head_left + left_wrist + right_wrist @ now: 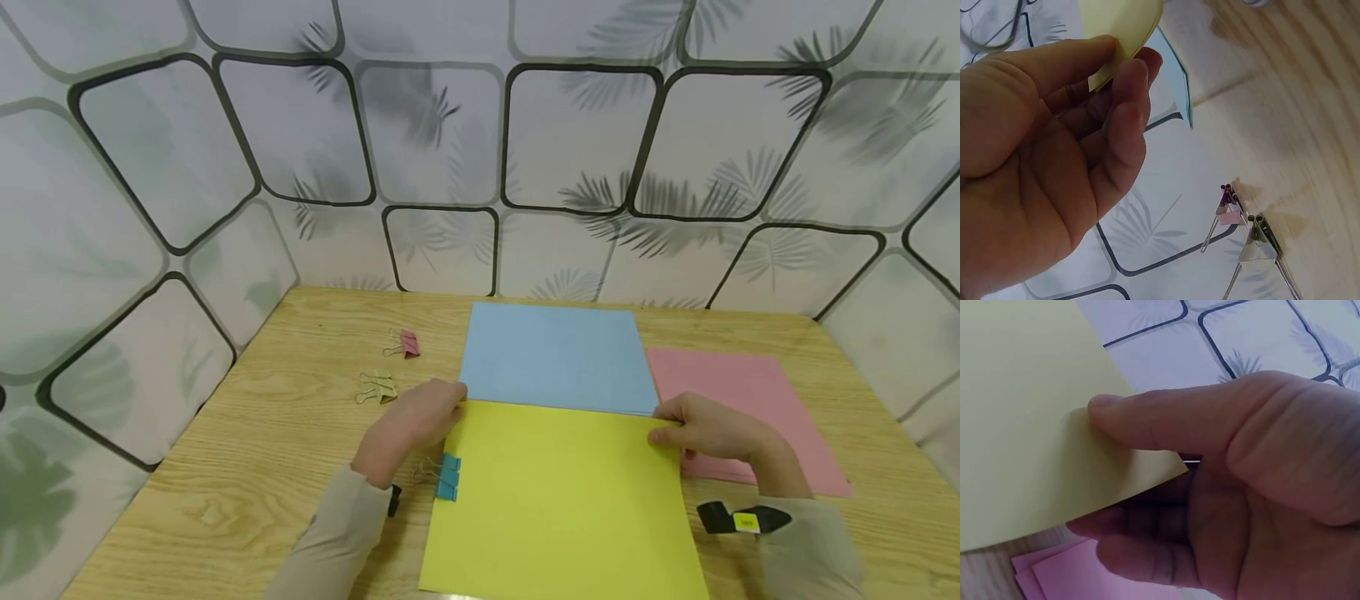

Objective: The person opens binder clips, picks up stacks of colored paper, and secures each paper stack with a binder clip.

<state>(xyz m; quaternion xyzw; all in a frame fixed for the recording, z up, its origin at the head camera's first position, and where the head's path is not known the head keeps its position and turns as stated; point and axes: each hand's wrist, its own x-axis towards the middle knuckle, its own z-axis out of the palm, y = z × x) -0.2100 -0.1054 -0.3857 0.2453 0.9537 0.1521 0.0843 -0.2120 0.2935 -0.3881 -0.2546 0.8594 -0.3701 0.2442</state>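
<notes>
Both hands hold a stack of yellow paper [562, 508] by its two far corners. The left hand [420, 421] pinches the far left corner between thumb and fingers; layered edges of the yellow sheets [1124, 25] show there. At the far right corner the right hand [708, 433] grips with its thumb on top and fingers underneath, and the paper [1029, 431] bends a little under the thumb. A blue binder clip [448, 477] overlaps the paper's left edge, its wire handles pointing left.
Light blue paper [555, 354] lies just beyond the yellow stack. Pink paper [738, 392] is at the right, partly behind the right hand. A pink binder clip [408, 343] and a yellow binder clip [384, 387] sit left on the wooden table [247, 467]. Patterned covering [442, 133] surrounds the back.
</notes>
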